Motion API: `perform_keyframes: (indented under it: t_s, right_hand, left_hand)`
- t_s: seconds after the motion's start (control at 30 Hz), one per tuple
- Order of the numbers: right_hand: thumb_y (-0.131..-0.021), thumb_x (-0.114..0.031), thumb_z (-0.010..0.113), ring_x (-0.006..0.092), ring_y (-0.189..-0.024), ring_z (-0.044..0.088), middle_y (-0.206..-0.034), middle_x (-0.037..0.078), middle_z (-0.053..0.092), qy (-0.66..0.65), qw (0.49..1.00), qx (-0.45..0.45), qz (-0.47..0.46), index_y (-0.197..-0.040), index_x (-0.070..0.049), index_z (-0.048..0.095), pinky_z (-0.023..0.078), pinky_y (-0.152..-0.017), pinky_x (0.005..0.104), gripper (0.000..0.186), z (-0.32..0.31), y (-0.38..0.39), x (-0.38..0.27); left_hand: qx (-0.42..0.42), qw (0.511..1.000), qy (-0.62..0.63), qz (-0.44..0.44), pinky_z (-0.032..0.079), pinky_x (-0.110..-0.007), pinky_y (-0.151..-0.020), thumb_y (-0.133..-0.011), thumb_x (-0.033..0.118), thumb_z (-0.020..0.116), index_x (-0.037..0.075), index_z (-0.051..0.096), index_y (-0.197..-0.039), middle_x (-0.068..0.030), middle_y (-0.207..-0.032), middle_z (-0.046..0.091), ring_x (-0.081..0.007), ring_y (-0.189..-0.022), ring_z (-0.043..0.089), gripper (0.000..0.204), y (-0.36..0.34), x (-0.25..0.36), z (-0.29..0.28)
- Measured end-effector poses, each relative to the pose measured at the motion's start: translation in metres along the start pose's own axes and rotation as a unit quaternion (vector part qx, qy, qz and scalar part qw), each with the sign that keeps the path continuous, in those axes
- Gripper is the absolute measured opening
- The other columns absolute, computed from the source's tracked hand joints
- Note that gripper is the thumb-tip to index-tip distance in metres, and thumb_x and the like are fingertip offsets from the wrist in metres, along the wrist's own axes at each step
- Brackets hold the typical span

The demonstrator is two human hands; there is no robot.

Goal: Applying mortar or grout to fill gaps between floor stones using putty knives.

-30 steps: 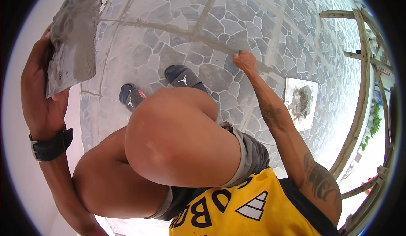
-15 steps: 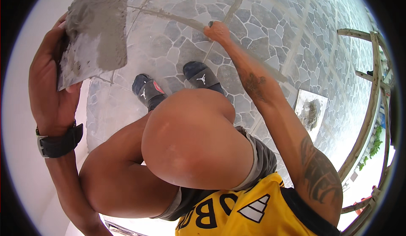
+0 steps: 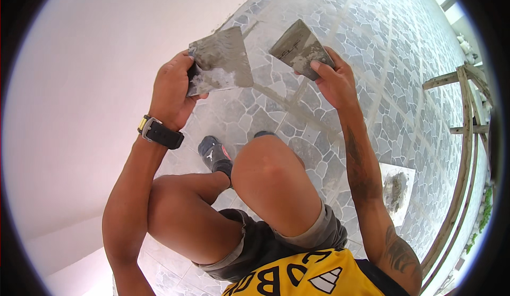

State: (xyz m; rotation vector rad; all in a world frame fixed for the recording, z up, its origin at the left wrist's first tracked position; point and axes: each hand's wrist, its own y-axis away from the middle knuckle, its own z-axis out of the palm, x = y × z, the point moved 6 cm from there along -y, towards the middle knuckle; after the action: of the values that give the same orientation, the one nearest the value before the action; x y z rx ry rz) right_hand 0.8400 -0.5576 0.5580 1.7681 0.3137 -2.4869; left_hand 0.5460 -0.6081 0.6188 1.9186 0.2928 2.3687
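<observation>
My left hand is wrapped round the edge of a flat rectangular plate whose face carries wet grey mortar, thicker on its far side. To its right, my right hand grips a smaller flat scraper, thumb on top, its face also smeared with mortar. Both tools are raised above the floor and apart from each other. Beneath them, the grey stone-patterned tile floor shows broad joint lines streaked with mortar.
A white square board with a dab of mortar lies on the floor to my right. A rough wooden railing bounds the right side. The white wall rises close on my left. My bent knees sit below my hands.
My right hand has come up from the floor joint, and the scraper now shows in it. The mortar plate appears farther right and smaller, with my left hand still on it.
</observation>
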Motion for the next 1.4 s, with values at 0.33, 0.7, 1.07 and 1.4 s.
perform_keyframes:
  t_s: [0.33,0.7,1.07,1.4]
  right_hand:
    - [-0.085,0.010,0.056,0.0174,-0.088,0.068,-0.128,0.019,0.062,0.324,0.871,-0.065,-0.364,-0.121,0.000,0.058,0.055,-0.074,0.0281,0.038,0.141,0.096,-0.182]
    - [-0.070,0.018,0.057,0.0353,-0.122,0.057,-0.131,0.017,0.060,0.462,0.733,-0.058,-0.496,-0.124,-0.002,0.057,0.048,-0.103,0.0431,0.058,0.152,0.104,-0.176]
    - [-0.081,0.012,0.052,0.0305,-0.117,0.061,-0.127,0.017,0.061,0.559,0.747,-0.016,-0.360,-0.128,-0.002,0.055,0.051,-0.098,0.0399,0.050,0.097,0.090,-0.138]
    - [-0.086,0.003,0.053,0.0239,-0.086,0.067,-0.105,0.018,0.066,0.055,0.989,0.007,-0.140,-0.122,0.013,0.049,0.056,-0.079,0.0352,0.037,0.064,0.102,-0.157]
  left_hand:
    - [-0.049,0.988,0.148,0.013,0.048,-0.030,-0.048,-0.097,0.009,0.036,0.000,0.056,-0.101,-0.0063,-0.087,0.059,-0.0152,-0.067,0.059,0.022,0.073,0.078,0.040]
    - [-0.090,0.983,0.133,0.093,0.052,-0.031,-0.046,-0.097,0.005,0.034,-0.002,0.054,-0.118,-0.0084,-0.092,0.067,-0.0145,-0.065,0.064,0.031,0.094,0.110,0.038]
    - [-0.113,0.983,0.115,0.089,0.050,-0.033,-0.046,-0.097,0.006,0.034,-0.003,0.052,-0.123,-0.0092,-0.091,0.065,-0.0155,-0.065,0.063,0.033,0.094,0.102,0.057]
    - [-0.080,0.988,0.090,0.093,0.050,-0.032,-0.046,-0.099,0.008,0.033,-0.003,0.052,-0.124,-0.0088,-0.092,0.065,-0.0155,-0.066,0.062,0.034,0.086,0.092,0.056]
